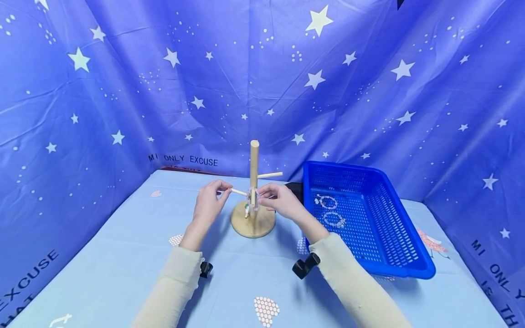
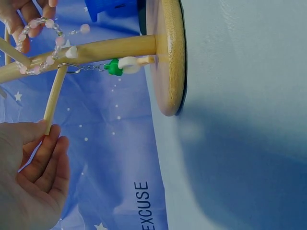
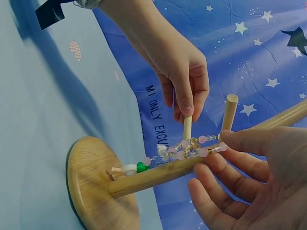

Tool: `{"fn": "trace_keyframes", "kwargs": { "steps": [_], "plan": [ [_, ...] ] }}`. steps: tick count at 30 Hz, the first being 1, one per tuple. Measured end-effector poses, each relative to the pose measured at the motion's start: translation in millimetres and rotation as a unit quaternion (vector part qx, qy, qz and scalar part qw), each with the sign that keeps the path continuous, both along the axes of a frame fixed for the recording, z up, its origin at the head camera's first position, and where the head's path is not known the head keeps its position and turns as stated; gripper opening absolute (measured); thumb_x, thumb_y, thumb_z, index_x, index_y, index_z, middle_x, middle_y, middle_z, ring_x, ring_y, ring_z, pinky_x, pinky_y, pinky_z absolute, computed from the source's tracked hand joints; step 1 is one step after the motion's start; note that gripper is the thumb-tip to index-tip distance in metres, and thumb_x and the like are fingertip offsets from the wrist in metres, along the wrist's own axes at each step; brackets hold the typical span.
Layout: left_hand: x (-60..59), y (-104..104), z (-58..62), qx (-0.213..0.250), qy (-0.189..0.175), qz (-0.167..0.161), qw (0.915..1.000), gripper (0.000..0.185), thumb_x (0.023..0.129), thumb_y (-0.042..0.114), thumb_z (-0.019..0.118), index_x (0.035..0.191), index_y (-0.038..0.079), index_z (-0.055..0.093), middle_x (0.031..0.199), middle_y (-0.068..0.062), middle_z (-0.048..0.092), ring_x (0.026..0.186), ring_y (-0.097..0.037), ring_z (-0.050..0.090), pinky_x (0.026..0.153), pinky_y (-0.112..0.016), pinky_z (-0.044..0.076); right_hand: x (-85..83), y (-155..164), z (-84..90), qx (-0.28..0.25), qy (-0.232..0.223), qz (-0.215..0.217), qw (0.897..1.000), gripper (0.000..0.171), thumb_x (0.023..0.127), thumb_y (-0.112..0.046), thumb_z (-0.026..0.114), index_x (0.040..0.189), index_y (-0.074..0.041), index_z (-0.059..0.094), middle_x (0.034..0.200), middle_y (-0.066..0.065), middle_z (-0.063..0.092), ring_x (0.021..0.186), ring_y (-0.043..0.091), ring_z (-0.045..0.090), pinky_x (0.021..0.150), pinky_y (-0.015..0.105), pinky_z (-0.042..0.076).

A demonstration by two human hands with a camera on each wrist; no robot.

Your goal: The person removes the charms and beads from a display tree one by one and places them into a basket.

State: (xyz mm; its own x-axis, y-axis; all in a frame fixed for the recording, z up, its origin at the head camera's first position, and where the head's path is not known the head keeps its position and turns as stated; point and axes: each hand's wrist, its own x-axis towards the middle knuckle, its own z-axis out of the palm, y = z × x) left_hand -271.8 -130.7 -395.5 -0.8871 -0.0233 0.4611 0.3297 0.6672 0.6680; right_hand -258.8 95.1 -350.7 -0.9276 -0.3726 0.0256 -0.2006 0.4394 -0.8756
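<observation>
L hand (image 1: 209,200) pinching stand's peg (image 1: 239,192), R hand (image 1: 279,200) pinching bead bracelet (image 3: 192,146); blue basket (image 1: 410,269) alongside.

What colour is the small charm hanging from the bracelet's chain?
Green and white charm, clearest in the left wrist view.

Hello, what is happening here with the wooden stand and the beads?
A person works at a round-based wooden peg stand on a light blue tablecloth. The left hand pinches the tip of a side peg. The right hand holds a pink and clear bead bracelet looped at the post, with a small green and white charm hanging on a chain. Two more bead bracelets lie in the blue plastic basket beside it.
</observation>
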Motion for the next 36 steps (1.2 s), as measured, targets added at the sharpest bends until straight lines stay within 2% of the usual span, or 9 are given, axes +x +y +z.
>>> {"fn": "trace_keyframes", "kwargs": {
  "steps": [5,8,12,18,21,26,33,36],
  "plan": [
    [1.1,1,0.9,0.002,-0.006,0.003,1.0,0.013,0.093,0.017,0.07,0.101,0.007,0.073,0.104,-0.013,0.075,0.099,-0.03,0.071,0.091,-0.044,0.056,1.9,-1,0.4,0.0,0.0,0.001,1.0,0.022,0.093,-0.011,0.066,0.112,0.0,0.066,0.098,0.013,0.069,0.087,0.014,0.065,0.081,0.036,0.06],
    [1.6,1,1.3,0.002,-0.008,0.005,1.0,0.013,0.093,0.017,0.07,0.102,0.007,0.073,0.104,-0.013,0.075,0.099,-0.03,0.071,0.092,-0.045,0.056,3.1,-1,0.8,0.004,0.0,0.0,1.0,0.018,0.093,-0.013,0.067,0.107,-0.001,0.067,0.096,0.01,0.069,0.085,0.013,0.064,0.077,0.03,0.06],
    [1.3,1,1.0,0.001,-0.008,0.006,1.0,0.013,0.093,0.017,0.07,0.101,0.008,0.073,0.105,-0.013,0.075,0.1,-0.03,0.071,0.092,-0.044,0.056,5.5,-1,2.2,0.005,0.004,0.001,1.0,0.017,0.093,-0.013,0.067,0.106,-0.002,0.068,0.096,0.01,0.069,0.085,0.013,0.063,0.076,0.029,0.059],
    [1.1,1,0.9,0.0,-0.003,0.004,1.0,0.013,0.093,0.017,0.07,0.101,0.007,0.073,0.103,-0.013,0.076,0.098,-0.03,0.071,0.091,-0.044,0.056,10.3,-1,5.8,0.006,0.014,0.002,1.0,0.016,0.093,-0.013,0.068,0.105,-0.002,0.068,0.094,0.01,0.07,0.086,0.02,0.066,0.073,0.027,0.058],
    [0.2,1,0.2,0.0,-0.002,0.006,1.0,0.012,0.093,0.018,0.07,0.1,0.008,0.073,0.103,-0.012,0.076,0.098,-0.03,0.071,0.092,-0.044,0.056,12.9,-1,7.9,0.003,0.015,0.004,1.0,0.016,0.093,-0.013,0.068,0.104,-0.002,0.068,0.094,0.011,0.07,0.09,0.029,0.067,0.075,0.03,0.059],
    [-0.7,0,-0.4,-0.001,-0.001,0.003,1.0,0.013,0.093,0.017,0.07,0.101,0.008,0.073,0.103,-0.012,0.076,0.098,-0.029,0.071,0.091,-0.043,0.056,17.8,0,11.5,-0.002,0.023,0.015,1.0,0.015,0.094,-0.013,0.067,0.104,-0.001,0.068,0.094,0.013,0.07,0.095,0.04,0.066,0.082,0.046,0.058],
    [-0.3,0,0.5,-0.001,-0.004,0.0,1.0,0.014,0.093,0.017,0.07,0.102,0.007,0.072,0.103,-0.013,0.076,0.098,-0.03,0.071,0.092,-0.044,0.056,21.4,1,14.4,-0.001,0.036,0.021,0.999,0.014,0.094,-0.012,0.067,0.102,-0.001,0.068,0.092,0.012,0.07,0.078,0.012,0.063,0.082,0.049,0.057],
    [0.0,0,1.1,-0.001,-0.005,-0.001,1.0,0.014,0.093,0.018,0.07,0.102,0.007,0.072,0.103,-0.013,0.076,0.098,-0.03,0.071,0.092,-0.044,0.056,22.6,1,14.9,-0.005,0.034,0.025,0.999,0.012,0.094,-0.011,0.067,0.102,-0.002,0.069,0.092,0.011,0.07,0.077,0.012,0.063,0.081,0.046,0.058]
  ]
}}
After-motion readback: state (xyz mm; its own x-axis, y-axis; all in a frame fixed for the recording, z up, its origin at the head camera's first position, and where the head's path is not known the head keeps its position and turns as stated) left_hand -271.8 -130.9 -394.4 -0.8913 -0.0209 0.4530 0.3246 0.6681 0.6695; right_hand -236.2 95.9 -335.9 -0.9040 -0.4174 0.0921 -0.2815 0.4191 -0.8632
